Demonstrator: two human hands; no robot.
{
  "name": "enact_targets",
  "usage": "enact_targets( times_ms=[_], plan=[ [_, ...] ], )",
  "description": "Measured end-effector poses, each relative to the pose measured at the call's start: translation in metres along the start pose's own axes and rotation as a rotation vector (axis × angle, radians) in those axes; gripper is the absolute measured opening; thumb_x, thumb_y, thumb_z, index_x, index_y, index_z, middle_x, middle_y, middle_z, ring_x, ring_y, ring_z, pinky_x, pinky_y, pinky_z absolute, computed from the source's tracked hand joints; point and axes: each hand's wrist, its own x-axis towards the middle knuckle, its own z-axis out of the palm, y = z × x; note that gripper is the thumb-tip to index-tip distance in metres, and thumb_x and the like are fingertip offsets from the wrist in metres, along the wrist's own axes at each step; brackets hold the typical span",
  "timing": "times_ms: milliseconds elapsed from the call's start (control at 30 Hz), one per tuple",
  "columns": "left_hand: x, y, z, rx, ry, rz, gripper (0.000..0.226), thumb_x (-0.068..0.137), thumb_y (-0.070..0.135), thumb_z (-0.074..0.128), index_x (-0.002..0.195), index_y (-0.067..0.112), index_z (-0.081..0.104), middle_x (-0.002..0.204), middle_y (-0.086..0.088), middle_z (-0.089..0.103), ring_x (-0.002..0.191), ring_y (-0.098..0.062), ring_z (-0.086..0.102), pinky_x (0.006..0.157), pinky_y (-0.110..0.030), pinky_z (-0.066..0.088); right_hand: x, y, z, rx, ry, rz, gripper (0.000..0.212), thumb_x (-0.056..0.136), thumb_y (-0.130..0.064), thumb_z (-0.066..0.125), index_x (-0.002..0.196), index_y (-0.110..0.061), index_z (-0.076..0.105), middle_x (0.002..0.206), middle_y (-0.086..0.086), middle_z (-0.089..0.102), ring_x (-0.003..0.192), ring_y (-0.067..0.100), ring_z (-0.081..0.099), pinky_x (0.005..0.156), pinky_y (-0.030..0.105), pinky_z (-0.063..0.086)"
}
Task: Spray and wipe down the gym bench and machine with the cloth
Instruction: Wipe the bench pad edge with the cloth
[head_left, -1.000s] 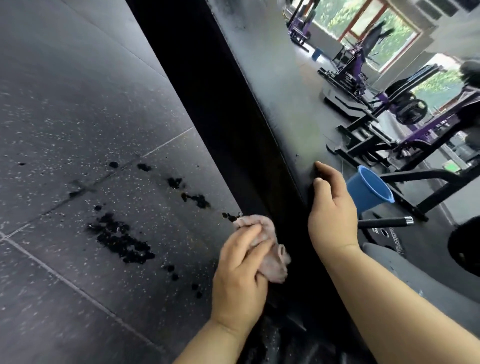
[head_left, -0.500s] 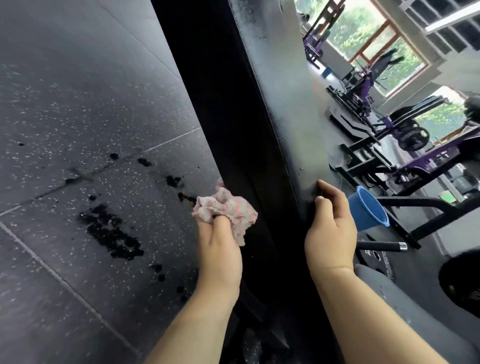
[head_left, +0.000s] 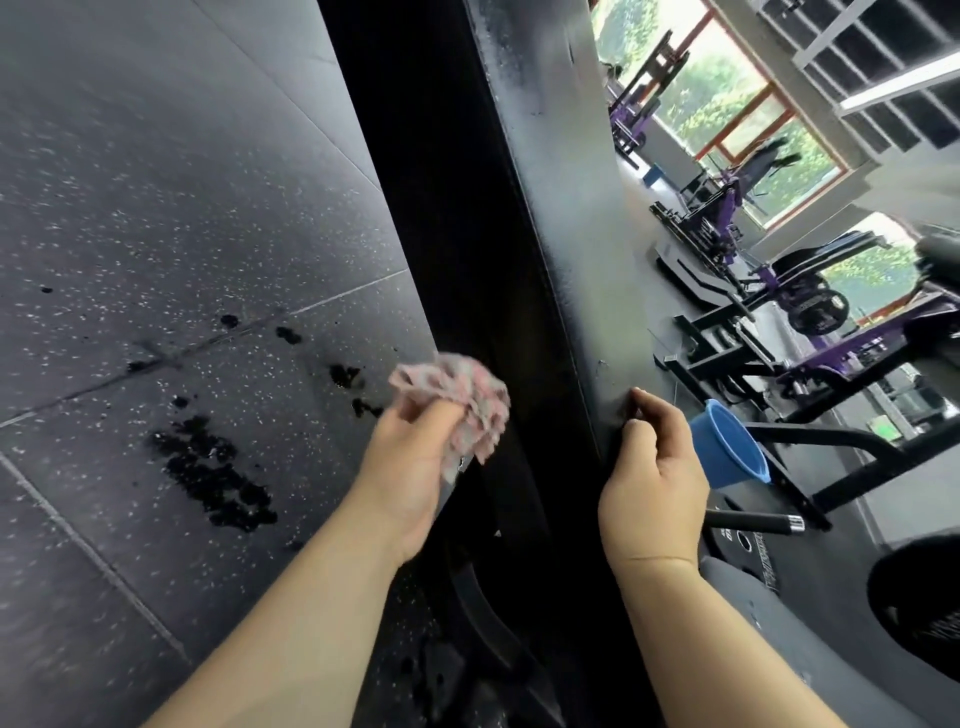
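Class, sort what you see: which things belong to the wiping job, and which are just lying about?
Job:
cloth, gripped by left hand
black bench pad, right hand holding its edge

Lying about:
blue bucket
black bar
purple machines behind
wet patches on floor

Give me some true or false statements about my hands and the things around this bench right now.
1. The left hand grips a crumpled pink cloth. True.
2. The right hand holds a spray bottle. False: its curled fingers hold the edge of the black bench pad, and no spray bottle is in view.
3. A blue bucket sits to the right of the right hand. True.
4. The speckled rubber floor left of the bench is unmarked. False: dark patches that look wet mark it.
5. The cloth lies spread flat on the floor. False: it is bunched in the left hand.
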Motion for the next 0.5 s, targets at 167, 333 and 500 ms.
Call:
enact_targets(
  times_ms=[167, 333, 500],
  plan=[
    [-0.002, -0.003, -0.005, -0.012, -0.074, -0.006, 0.017, 0.076, 0.016, 0.062, 0.090, 0.013, 0.072, 0.086, 0.001, 0.075, 0.084, -0.007, 0.071, 0.072, -0.017, 0.053, 0.021, -0.089, 0.026, 0.010, -0.064, -0.195, 0.019, 0.095, -0.027, 0.047, 0.105, -0.029, 0.064, 0.095, -0.012, 0.065, 0.088, 0.003, 0.059, 0.072, 0.021, 0.042],
    [0.013, 0.018, 0.005, -0.018, -0.051, 0.033, 0.016, 0.088, -0.006, 0.054, 0.080, 0.007, 0.060, 0.066, -0.001, 0.066, 0.064, -0.010, 0.066, 0.058, -0.020, 0.053, 0.030, -0.124, 0.050, 0.099, -0.112, -0.313, 0.015, 0.098, -0.030, 0.046, 0.100, -0.035, 0.060, 0.090, -0.023, 0.062, 0.083, -0.013, 0.054, 0.072, 0.006, 0.040],
    [0.057, 0.069, 0.015, -0.326, -0.037, 0.190, 0.012, 0.080, 0.004, 0.055, 0.084, 0.012, 0.063, 0.067, 0.001, 0.068, 0.062, -0.010, 0.066, 0.056, -0.022, 0.053, 0.027, -0.116, 0.050, 0.125, -0.077, -0.362, 0.027, 0.087, -0.041, 0.040, 0.099, -0.029, 0.061, 0.086, -0.020, 0.062, 0.081, -0.014, 0.054, 0.073, 0.004, 0.039]
  ],
)
